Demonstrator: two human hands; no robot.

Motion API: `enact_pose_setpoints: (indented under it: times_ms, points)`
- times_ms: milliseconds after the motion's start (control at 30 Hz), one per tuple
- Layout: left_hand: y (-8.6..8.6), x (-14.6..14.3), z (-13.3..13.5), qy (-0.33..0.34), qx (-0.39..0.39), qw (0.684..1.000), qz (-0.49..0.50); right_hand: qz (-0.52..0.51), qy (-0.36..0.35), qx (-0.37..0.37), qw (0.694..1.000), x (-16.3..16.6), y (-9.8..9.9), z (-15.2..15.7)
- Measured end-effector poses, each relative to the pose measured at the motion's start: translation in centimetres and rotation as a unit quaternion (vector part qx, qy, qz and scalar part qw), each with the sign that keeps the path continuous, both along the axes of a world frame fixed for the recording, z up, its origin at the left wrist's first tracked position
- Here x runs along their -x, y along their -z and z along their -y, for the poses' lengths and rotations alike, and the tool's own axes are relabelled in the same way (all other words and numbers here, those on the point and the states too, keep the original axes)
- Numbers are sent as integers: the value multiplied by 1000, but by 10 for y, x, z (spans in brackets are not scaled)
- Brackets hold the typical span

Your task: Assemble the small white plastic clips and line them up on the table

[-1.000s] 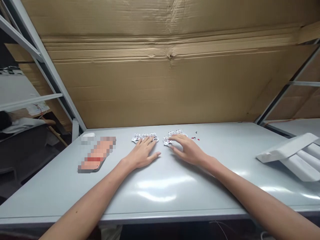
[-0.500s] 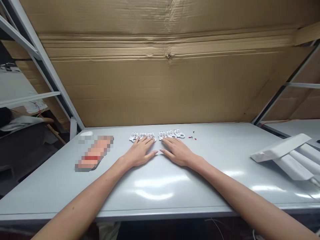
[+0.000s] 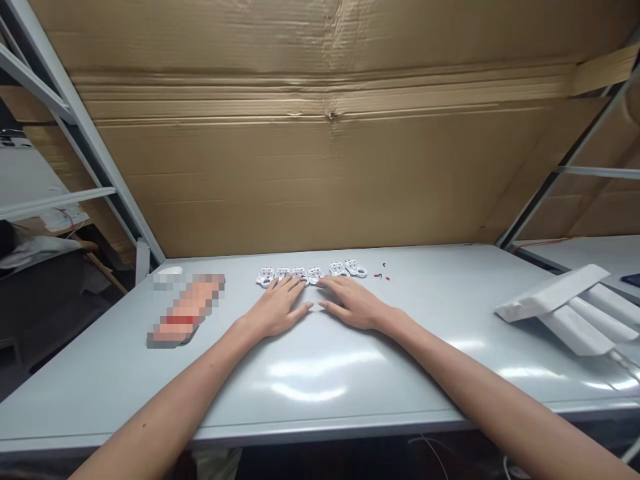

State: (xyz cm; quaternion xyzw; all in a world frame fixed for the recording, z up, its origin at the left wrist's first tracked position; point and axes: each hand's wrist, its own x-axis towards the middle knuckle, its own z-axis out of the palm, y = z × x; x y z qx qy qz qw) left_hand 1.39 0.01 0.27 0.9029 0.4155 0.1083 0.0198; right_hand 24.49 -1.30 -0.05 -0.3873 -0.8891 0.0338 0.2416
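L hand (image 3: pixel 273 312) & R hand (image 3: pixel 355 304) palm-down, apart, no grip, fingers at white parts (image 3: pixel 267 274). Prob. lining-up step; next needs light nudge.

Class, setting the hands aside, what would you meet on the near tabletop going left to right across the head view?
Orange-pink pixelated item, row of six small white plastic parts, small red and black bits, white multi-panel fixture.

Single head-worn view, facing forward and down, near the tabletop (image 3: pixel 440 293)
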Motion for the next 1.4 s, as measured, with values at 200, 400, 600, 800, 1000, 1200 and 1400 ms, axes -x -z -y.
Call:
enact_pose_setpoints:
  times_ms: [200,400,600,800,1000,1200,1400]
  points:
    - [-2,-1,3,-21,10,999,-32,-53,99,-38,993,-24,-3,-16]
    - [-6,-3,6,-27,9,999,-27,71,121,47,989,-41,11,-29]
    - [-5,-2,6,-19,-1,1000,-20,108,95,30,989,-34,1,-15]
    - [-4,-1,4,-10,-10,1000,-17,85,82,-26,993,-28,-20,4]
    - [-3,0,5,-8,-27,1000,-6,68,37,-2,997,-34,-23,2]
    - [-4,0,5,-13,-18,1000,-16,48,23,64,997,-37,-31,9]
    - [-7,-2,7,-9,6,1000,-27,56,-19,70,996,-17,-29,22]
